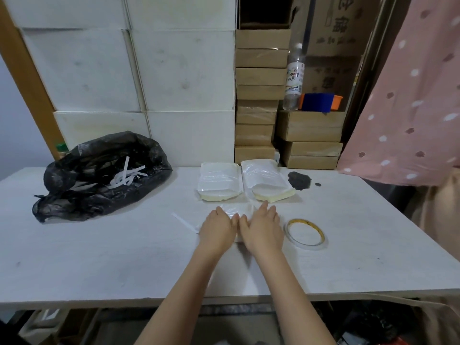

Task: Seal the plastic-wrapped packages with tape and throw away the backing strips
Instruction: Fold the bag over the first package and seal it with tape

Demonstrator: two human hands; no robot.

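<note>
Head cam, wide-angle, looks fwd/down over white table (99, 257), close range.

Your left hand (217, 229) and right hand (263, 229) lie flat over the package (237, 210) on the table (99, 257), so you see only its far edge and cannot tell whether tape sits beneath your palms. The bottle (295, 78) label is too blurred to read. The black bag (99, 175) hides most of the white strips (128, 176) inside it.

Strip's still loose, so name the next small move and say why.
Probably lift the left hand off the package and take the strip lying beside it to the black bag, which already holds strips; both hands lie flat on the package.
</note>
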